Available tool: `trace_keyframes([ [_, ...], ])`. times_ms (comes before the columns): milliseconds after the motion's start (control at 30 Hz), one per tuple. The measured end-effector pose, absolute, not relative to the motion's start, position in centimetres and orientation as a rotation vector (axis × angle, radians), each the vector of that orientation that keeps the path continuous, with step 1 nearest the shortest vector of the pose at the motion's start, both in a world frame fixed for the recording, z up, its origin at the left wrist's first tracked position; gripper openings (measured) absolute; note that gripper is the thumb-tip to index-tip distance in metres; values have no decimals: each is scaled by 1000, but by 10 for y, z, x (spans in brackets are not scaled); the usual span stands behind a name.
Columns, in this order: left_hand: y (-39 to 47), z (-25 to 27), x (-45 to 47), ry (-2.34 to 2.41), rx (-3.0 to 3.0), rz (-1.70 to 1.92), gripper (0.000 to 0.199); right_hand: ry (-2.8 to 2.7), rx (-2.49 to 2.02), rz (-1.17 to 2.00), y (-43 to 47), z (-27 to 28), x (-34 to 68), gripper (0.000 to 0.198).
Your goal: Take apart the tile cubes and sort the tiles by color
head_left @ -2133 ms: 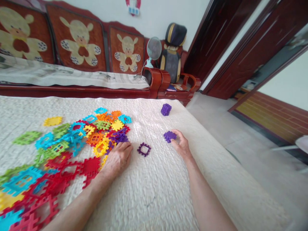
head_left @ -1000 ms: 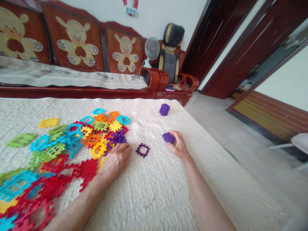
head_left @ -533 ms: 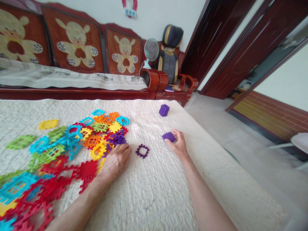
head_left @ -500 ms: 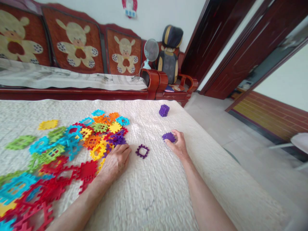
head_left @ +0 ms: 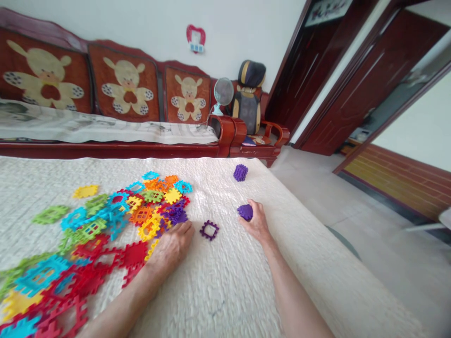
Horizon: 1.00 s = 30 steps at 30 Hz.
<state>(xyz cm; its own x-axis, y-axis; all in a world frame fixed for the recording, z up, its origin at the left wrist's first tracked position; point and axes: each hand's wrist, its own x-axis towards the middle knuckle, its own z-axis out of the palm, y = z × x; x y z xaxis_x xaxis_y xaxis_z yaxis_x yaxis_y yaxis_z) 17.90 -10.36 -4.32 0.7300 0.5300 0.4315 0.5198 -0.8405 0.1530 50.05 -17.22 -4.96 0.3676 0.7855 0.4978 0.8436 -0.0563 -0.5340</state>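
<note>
My right hand [head_left: 258, 224] grips a small stack of purple toothed plastic building pieces [head_left: 244, 212] between thumb and fingers, just at the cloth surface. My left hand [head_left: 178, 239] rests at the right edge of a mixed pile, fingers closed and curled down beside purple pieces [head_left: 179, 216]. Its fingertips are hidden, so I cannot make out what they hold. A single dark purple square frame piece [head_left: 209, 230] lies flat between the two hands. Farther back stands a taller purple stack [head_left: 241, 172], apart from my right hand.
Red [head_left: 136, 253], blue, green, yellow and orange interlocking pieces spread over the left side of the white quilted cover [head_left: 225, 291]. Beyond its far edge is a wooden sofa with bear-patterned cushions [head_left: 127, 89]. A small fan [head_left: 223, 91] and a chair [head_left: 246, 112] stand at the back.
The view has tilted up slightly, so everything sits lower in the picture. The purple pieces in my right hand have tilted a little. My left hand stays by the pile.
</note>
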Motion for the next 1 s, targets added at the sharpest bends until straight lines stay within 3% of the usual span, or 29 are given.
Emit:
trace_keyframes([
  [333,-104,1,183,937,2958,87,27,-1418,-1828,-93,-167,-55,506,66],
  [533,-126,18,192,1020,2855,198,27,-1450,-1844,-111,-166,-54,507,66],
  [767,-194,-24,187,1279,2649,513,22,-1442,-1883,-75,-163,-53,508,71],
  [1000,-179,-35,198,1231,2577,665,20,-1438,-1894,-52,-167,-46,504,73],
])
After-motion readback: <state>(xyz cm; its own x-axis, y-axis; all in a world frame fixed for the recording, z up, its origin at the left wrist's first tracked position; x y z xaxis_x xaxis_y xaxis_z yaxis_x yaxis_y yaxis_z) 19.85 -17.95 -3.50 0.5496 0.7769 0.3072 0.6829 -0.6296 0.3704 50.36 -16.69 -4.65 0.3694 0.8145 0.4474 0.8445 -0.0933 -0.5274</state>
